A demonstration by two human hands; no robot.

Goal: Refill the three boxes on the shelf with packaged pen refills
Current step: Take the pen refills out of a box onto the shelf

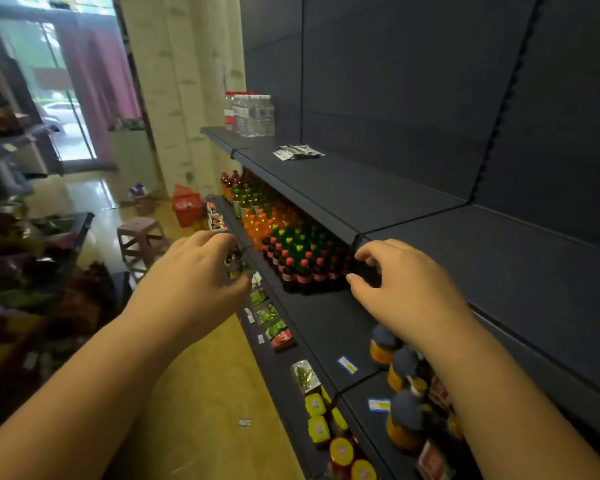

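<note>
**Pen-refill packets on the top shelf, both hands lower down**

Pen refills, if that is what the small black-and-white packets [298, 151] are (the print is too small to read), lie in a loose pile on the upper dark shelf [378, 188], well apart from both hands. No boxes can be made out on that shelf.

Largest in view is the dark shelving unit itself, its back panels running up the right side. On the upper shelf's far end stands a cluster of clear water bottles [252, 114]. Below it, the middle shelf [326, 317] carries rows of small drink bottles [291, 251] with red, green and orange caps, and nearer the camera a few jars with dark lids [404, 365].

On the floor to the left sit a pink plastic stool [141, 237] and, beyond it, a red basket [186, 206].

The left hand [194, 282] hovers off the front edge of the middle shelf, fingers curled around a small dark item [234, 263] that is too blurred to identify. The right hand [400, 289] reaches under the upper shelf's lip beside the red-capped bottles, thumb and fingers bent towards a small dark object [364, 270]; whether they actually grip it cannot be told.
</note>
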